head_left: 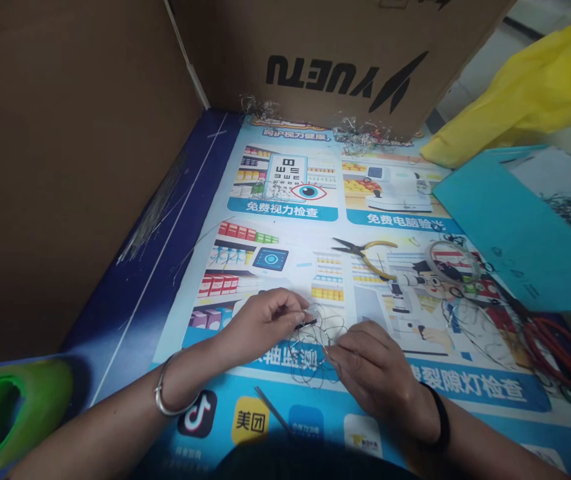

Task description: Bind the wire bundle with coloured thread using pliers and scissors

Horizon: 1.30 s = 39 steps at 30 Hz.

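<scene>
A loose tangle of thin wire loops (310, 363) lies between my two hands, above the printed poster sheet (275, 260). My left hand (272, 320), with a silver bangle on its wrist, is closed in a pinch at the tangle's upper left. A small dark piece (308, 324) shows beside its fingertips. On the other side, my right hand (370, 363), with a black band on the wrist, pinches the wire between thumb and forefinger. Yellow-handled pliers (365, 253) rest ahead of the right hand, jaws pointing left.
Cardboard walls (315, 40) enclose the back and left. Wire clumps (355, 137) lie along the back wall, and straight wires (152, 213) at left. On the right are a clear tape roll (452, 261), red-handled scissors (555, 350), a blue box (510, 227) and yellow bag (525, 93). Green roll (30, 413) front left.
</scene>
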Each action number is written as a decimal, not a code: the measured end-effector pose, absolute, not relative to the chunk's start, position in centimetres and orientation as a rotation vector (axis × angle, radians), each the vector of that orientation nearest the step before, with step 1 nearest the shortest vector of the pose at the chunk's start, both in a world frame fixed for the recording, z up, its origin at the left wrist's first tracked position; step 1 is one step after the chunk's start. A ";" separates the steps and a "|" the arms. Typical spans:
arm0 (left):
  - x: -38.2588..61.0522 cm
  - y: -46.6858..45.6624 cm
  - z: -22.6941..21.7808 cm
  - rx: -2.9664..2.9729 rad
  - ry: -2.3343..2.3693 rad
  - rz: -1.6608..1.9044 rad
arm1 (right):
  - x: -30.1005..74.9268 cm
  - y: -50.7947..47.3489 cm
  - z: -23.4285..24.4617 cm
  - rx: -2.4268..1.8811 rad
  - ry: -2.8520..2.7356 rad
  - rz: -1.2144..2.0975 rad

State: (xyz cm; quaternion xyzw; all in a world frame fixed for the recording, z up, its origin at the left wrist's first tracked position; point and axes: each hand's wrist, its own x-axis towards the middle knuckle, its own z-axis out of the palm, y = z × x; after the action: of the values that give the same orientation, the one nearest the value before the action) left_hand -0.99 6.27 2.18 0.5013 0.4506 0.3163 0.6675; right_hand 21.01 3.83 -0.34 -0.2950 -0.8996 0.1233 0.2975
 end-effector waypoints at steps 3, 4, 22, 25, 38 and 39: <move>-1.1 6.3 2.2 1.141 1.006 0.687 | 21.2 3.8 -0.4 -0.742 -2.432 0.301; -1.1 6.3 2.2 1.146 1.001 0.683 | 21.3 3.9 -0.3 -0.733 -2.439 0.298; -1.3 6.6 1.0 1.264 1.019 0.657 | 21.0 3.9 0.4 -0.710 -2.439 0.246; -1.2 6.5 0.8 1.211 1.003 0.664 | 21.0 3.9 0.4 -0.720 -2.439 0.276; -1.2 6.4 0.8 1.161 1.003 0.632 | 20.7 3.8 0.4 -0.750 -2.397 0.329; -1.2 6.4 0.8 1.154 0.998 0.634 | 20.8 3.8 0.4 -0.749 -2.399 0.330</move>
State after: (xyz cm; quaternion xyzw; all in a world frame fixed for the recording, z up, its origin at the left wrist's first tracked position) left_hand -1.16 6.43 0.75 0.5134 0.4443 0.2823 0.6777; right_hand 20.76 3.77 0.38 -0.2821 -0.9032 0.1242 0.2986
